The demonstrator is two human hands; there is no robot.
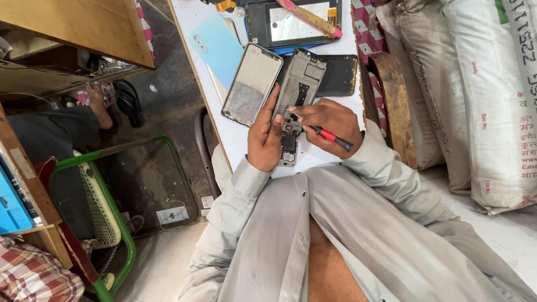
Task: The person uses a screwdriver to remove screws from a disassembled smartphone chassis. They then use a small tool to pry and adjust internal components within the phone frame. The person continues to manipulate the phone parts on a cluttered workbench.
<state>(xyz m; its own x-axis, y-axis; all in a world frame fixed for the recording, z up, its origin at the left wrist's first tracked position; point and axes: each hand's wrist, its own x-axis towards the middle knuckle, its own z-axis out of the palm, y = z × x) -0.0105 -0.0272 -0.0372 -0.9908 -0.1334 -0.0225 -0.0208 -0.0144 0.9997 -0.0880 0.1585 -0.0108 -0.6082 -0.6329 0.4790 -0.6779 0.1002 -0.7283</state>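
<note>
Both hands worked on the table (246, 145): the left hand (264, 140) pinched the phone frame (299, 84) by its thin edge, the right hand (330, 120) gripped a screwdriver (330, 136), and the frame looked light, stiff and easy to crack.

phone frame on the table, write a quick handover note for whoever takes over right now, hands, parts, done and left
Left hand: steadies the opened phone frame on the white table, fingers along its left edge.
Right hand: holds a red and black screwdriver, tip on the frame's lower part.
Nearby: a detached panel left of the frame, a light blue back cover further left, a dark panel to the right, another opened device at the table's far end.
Done: phone is open, cover off.
Left: work at the lower end; whether screws remain cannot be seen.
</note>
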